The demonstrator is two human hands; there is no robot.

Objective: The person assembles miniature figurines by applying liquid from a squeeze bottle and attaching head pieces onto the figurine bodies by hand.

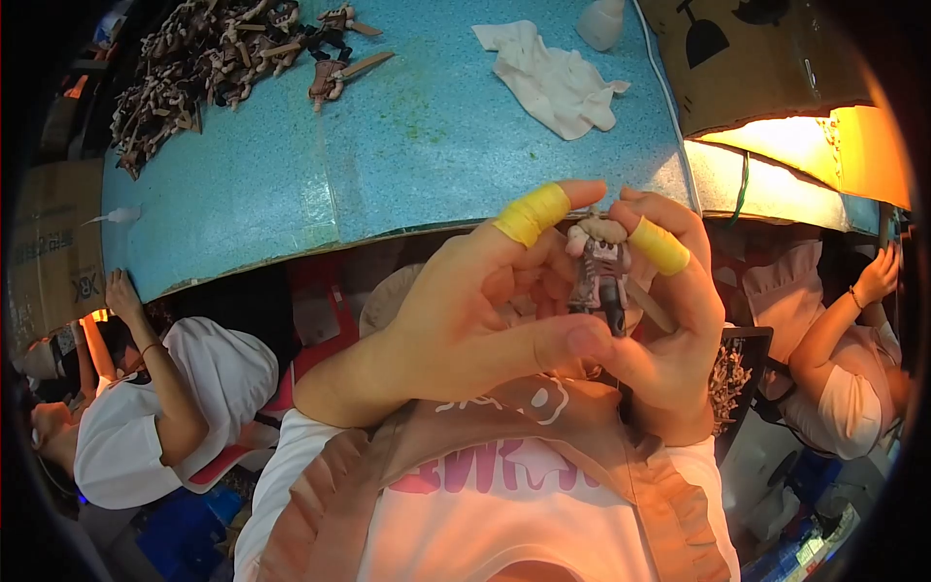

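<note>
A small toy figurine (601, 264), in brown, grey and black, is held upright in front of my chest between both hands. My left hand (464, 296) grips it from the left, its thumb low against the legs and its index fingertip near the head. From the right, my right hand (684, 315) closes round it, with the thumb by the legs. A light, flat strip sticks out beside the figurine on the right. Yellow tape wraps an index finger on each hand. Part of the figurine is hidden by my fingers.
A heap of similar figurines (218, 63) lies on the blue table (407, 165) at far left. A crumpled white cloth (555, 82) and a white bottle (601, 24) lie at the back. A cardboard box (766, 63) stands right. Other people sit at both sides. A dark tray (761, 354) holds small parts.
</note>
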